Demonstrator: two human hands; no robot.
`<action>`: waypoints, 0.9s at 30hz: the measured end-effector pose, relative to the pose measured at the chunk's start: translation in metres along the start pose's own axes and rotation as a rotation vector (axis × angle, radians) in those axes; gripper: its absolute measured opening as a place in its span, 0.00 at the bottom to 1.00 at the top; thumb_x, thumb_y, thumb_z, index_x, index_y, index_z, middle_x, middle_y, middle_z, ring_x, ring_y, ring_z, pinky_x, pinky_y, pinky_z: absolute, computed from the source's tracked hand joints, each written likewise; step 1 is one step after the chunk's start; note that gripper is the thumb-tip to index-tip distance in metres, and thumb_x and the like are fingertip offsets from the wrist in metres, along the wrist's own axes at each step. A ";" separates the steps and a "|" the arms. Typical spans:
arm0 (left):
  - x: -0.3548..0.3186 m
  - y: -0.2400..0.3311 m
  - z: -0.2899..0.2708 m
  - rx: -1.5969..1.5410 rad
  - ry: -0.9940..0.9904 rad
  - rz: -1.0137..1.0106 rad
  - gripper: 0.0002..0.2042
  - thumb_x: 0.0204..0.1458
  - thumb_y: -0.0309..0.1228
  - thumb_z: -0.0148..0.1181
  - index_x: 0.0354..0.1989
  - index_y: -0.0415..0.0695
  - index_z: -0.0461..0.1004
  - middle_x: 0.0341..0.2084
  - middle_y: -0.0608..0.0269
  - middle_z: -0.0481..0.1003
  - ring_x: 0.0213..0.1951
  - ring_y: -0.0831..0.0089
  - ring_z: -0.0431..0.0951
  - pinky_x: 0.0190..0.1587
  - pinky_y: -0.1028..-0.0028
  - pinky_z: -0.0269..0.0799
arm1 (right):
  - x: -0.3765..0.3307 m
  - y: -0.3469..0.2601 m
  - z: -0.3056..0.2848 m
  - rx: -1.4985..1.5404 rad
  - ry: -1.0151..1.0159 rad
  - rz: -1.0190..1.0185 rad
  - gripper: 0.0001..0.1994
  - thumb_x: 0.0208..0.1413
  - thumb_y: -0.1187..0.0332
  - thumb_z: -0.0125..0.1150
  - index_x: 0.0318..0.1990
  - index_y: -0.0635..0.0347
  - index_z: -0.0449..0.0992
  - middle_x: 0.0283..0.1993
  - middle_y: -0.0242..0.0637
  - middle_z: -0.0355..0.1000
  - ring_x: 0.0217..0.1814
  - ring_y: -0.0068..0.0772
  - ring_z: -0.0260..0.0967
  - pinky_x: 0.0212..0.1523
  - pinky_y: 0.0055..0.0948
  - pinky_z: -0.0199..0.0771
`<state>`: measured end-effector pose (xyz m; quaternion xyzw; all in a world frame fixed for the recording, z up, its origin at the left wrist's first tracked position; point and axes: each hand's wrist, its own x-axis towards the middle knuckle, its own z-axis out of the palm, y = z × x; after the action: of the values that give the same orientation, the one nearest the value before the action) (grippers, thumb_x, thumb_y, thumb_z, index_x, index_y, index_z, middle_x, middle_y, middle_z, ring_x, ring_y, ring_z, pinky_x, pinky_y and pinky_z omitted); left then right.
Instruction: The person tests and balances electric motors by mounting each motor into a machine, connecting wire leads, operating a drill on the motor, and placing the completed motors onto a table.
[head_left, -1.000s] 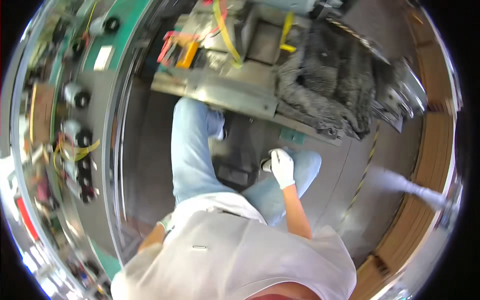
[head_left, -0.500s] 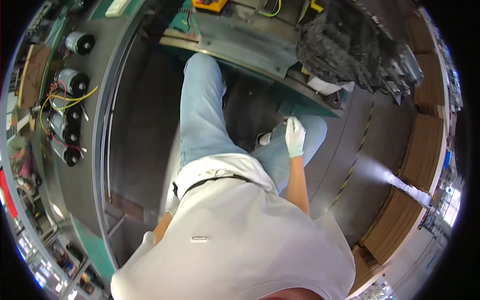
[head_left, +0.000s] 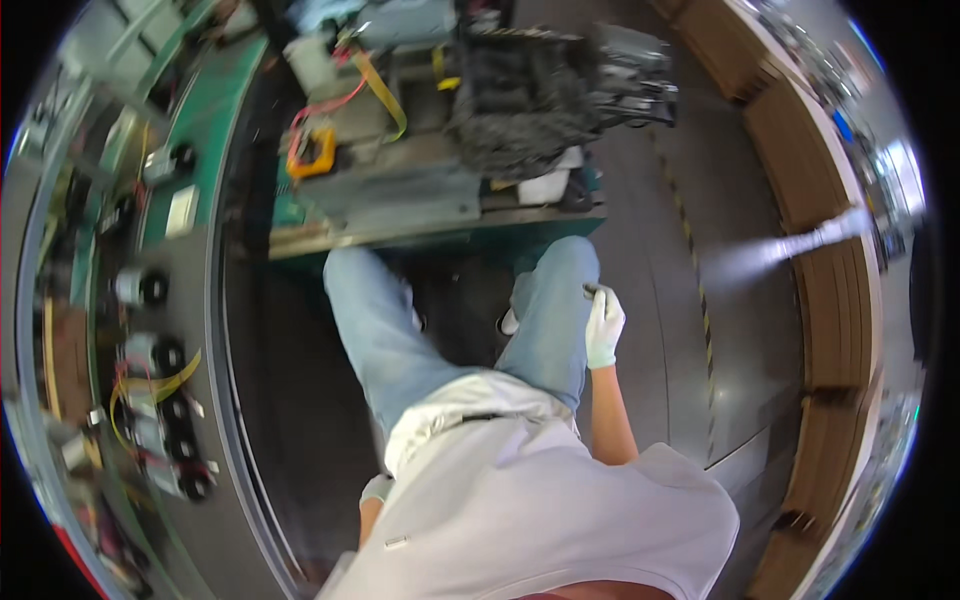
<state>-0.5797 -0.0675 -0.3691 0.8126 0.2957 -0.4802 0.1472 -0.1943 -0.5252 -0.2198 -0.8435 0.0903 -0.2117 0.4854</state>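
Note:
My right hand [head_left: 605, 325], in a white glove, is beside my right knee. Its fingers are pinched together, with a small dark bit showing at the tips that is too small to name. Down at my left hip is my gloved left hand [head_left: 377, 488], partly covered by my shirt, with its fingers hidden. In front of my knees stands a workbench [head_left: 350, 238] with a metal edge. On it are an orange-framed meter [head_left: 313, 153] with a red lead, a yellow-green wire [head_left: 385, 95] and a crumpled black plastic cover [head_left: 520, 120].
To my left runs a long conveyor line [head_left: 215, 385] carrying several cylindrical motors [head_left: 155, 355] with yellow and red wires, and a pale box [head_left: 181, 211]. Flattened cardboard [head_left: 835, 330] is stacked on the right. A yellow-black striped line [head_left: 700, 300] crosses the floor.
My view has turned and shifted, so the bench now lies more squarely ahead and more of the meter shows. My right hand has moved to the outer side of my right knee, still pinched.

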 end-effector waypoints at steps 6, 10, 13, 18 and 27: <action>-0.020 0.157 -0.247 -0.619 0.922 0.579 0.13 0.64 0.32 0.51 0.47 0.37 0.79 0.40 0.47 0.82 0.43 0.53 0.82 0.48 0.62 0.76 | 0.027 0.003 -0.044 0.053 0.167 0.169 0.13 0.70 0.72 0.48 0.46 0.69 0.81 0.41 0.38 0.81 0.43 0.26 0.76 0.49 0.28 0.75; -0.076 0.255 -0.412 -0.850 1.102 0.926 0.12 0.64 0.25 0.51 0.48 0.35 0.79 0.39 0.51 0.82 0.40 0.63 0.82 0.48 0.67 0.76 | 0.048 -0.027 -0.025 0.128 0.161 0.177 0.12 0.70 0.73 0.48 0.49 0.69 0.79 0.45 0.40 0.80 0.46 0.28 0.77 0.51 0.29 0.75; -0.115 0.300 -0.487 -0.937 1.152 1.139 0.11 0.65 0.23 0.49 0.49 0.34 0.78 0.39 0.58 0.82 0.36 0.74 0.76 0.45 0.73 0.73 | 0.053 -0.043 -0.020 0.089 0.171 0.038 0.12 0.68 0.74 0.49 0.49 0.67 0.79 0.44 0.45 0.80 0.44 0.35 0.79 0.51 0.33 0.77; -0.114 0.289 -0.523 -0.970 1.232 1.094 0.12 0.66 0.25 0.48 0.46 0.35 0.78 0.30 0.65 0.77 0.30 0.79 0.71 0.36 0.75 0.69 | -0.008 0.043 -0.047 -0.164 0.225 0.299 0.13 0.68 0.68 0.53 0.53 0.64 0.79 0.53 0.48 0.79 0.57 0.44 0.76 0.62 0.36 0.71; -0.110 0.269 -0.549 -1.239 1.388 1.060 0.14 0.71 0.33 0.46 0.48 0.38 0.77 0.37 0.62 0.79 0.34 0.79 0.73 0.39 0.78 0.71 | -0.070 0.137 -0.080 -0.242 0.231 0.503 0.12 0.66 0.72 0.52 0.50 0.67 0.78 0.50 0.49 0.79 0.54 0.48 0.76 0.58 0.40 0.74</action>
<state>-0.0723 -0.0280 -0.0134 0.7166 0.1162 0.4460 0.5236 -0.2848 -0.6325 -0.3205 -0.8168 0.3756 -0.1670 0.4049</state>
